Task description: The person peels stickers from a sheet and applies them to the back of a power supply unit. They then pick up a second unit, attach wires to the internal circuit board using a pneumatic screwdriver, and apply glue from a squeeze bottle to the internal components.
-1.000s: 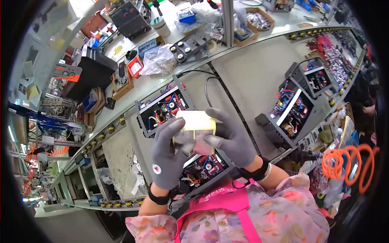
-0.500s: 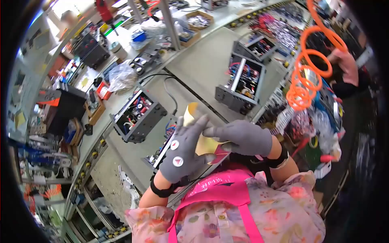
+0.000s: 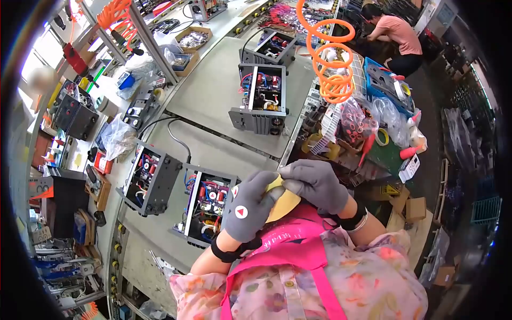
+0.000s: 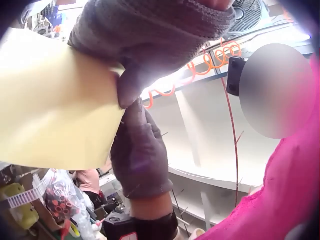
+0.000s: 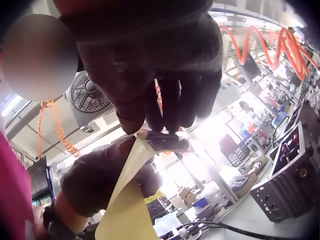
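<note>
A bent yellow paper sheet is between the two grey-gloved hands, close to the pink apron. The left hand pinches its left side between thumb and fingers; in the left wrist view the sheet spreads out from under this hand. At the sheet's upper corner, the right hand pinches with thumb and fingertips. The right wrist view has the right hand above, its fingertips meeting the corner of the sheet, and the left hand beside it.
Open-topped black units with wiring stand on the grey line left of the hands, and another unit farther up. An orange coiled hose hangs at upper right. Blue tray and bagged parts lie right. A person bends beyond.
The head view has turned to the right. Both hands have come nearer the apron with the sheet, which was flat and printed-side up and is now bent, both hands pinching near its top.
</note>
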{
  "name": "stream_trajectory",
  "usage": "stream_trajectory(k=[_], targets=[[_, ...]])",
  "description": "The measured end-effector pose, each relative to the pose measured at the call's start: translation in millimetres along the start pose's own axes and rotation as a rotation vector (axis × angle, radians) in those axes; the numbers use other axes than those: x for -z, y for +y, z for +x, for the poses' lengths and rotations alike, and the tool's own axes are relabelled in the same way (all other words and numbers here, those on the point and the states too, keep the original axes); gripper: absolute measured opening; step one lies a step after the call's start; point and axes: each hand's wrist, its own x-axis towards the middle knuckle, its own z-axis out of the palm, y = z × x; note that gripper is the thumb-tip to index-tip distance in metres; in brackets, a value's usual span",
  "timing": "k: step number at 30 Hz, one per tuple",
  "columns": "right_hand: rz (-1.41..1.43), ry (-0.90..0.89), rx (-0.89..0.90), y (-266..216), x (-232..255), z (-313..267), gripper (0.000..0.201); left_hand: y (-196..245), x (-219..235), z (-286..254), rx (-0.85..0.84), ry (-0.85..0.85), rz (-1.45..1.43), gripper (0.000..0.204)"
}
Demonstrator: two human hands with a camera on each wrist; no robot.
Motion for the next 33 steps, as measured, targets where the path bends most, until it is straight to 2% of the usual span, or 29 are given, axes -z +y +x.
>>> stream_trajectory(k=[2,5,7,8,11,14,17,18,19,20,21,22,24,25,26,28,29,32,33], targets=[[0.024,-0.042,-0.019,8,4,-7,0.026,-3,-9,-4,-0.069,0.037,0.077,0.025],[0.122,-0.071,-0.106,11,12,-12,0.023,1,-20,-4,-0.013,0.023,0.082,0.025],[0.091,-0.065,-0.08,12,20,-13,0.023,9,-28,-1,0.007,0.011,0.085,0.024],[0.078,-0.059,-0.075,13,23,-16,0.022,10,-34,1,-0.006,0.019,0.098,0.024],[0.17,-0.037,-0.203,22,38,-24,0.022,9,-51,9,-0.047,0.024,0.109,0.025],[0.25,-0.005,-0.224,36,52,-35,0.021,12,-66,20,-0.056,-0.018,0.074,0.025],[0.216,0.098,-0.164,51,63,-48,0.021,15,-81,30,-0.017,-0.067,0.05,0.024],[0.457,0.1,-0.396,53,68,-57,0.021,14,-87,32,0.005,-0.061,0.044,0.023],[0.654,0.177,-0.553,59,78,-65,0.019,14,-87,33,0.156,-0.13,0.076,0.025],[0.858,0.258,-0.704,68,86,-76,0.018,3,-91,35,0.106,-0.093,0.158,0.022],[0.846,0.294,-0.708,88,94,-93,0.026,1,-91,38,0.191,-0.117,0.159,0.021],[0.895,0.429,-0.648,89,103,-101,0.03,-2,-90,41,0.276,-0.138,0.163,0.02],[0.982,0.683,-0.519,90,114,-119,0.039,-24,-92,41,0.239,-0.122,0.199,0.019],[0.917,0.672,-0.428,109,118,-138,0.056,-37,-95,39,0.24,-0.078,0.175,0.018],[0.763,0.738,-0.444,126,124,-155,0.06,-43,-97,39,0.279,-0.057,0.15,0.026],[0.457,0.849,-0.478,150,132,-184,0.068,-32,-105,44,0.322,0.015,-0.047,0.048],[0.329,0.878,-0.533,171,135,-202,0.071,-24,-103,48,0.323,-0.057,0.004,0.068],[-0.002,0.92,-0.646,234,140,-242,0.078,-36,-109,53,0.265,-0.071,0.049,0.049],[-0.076,0.919,-0.655,249,143,-248,0.08,-41,-110,53,0.287,-0.093,0.041,0.033]])
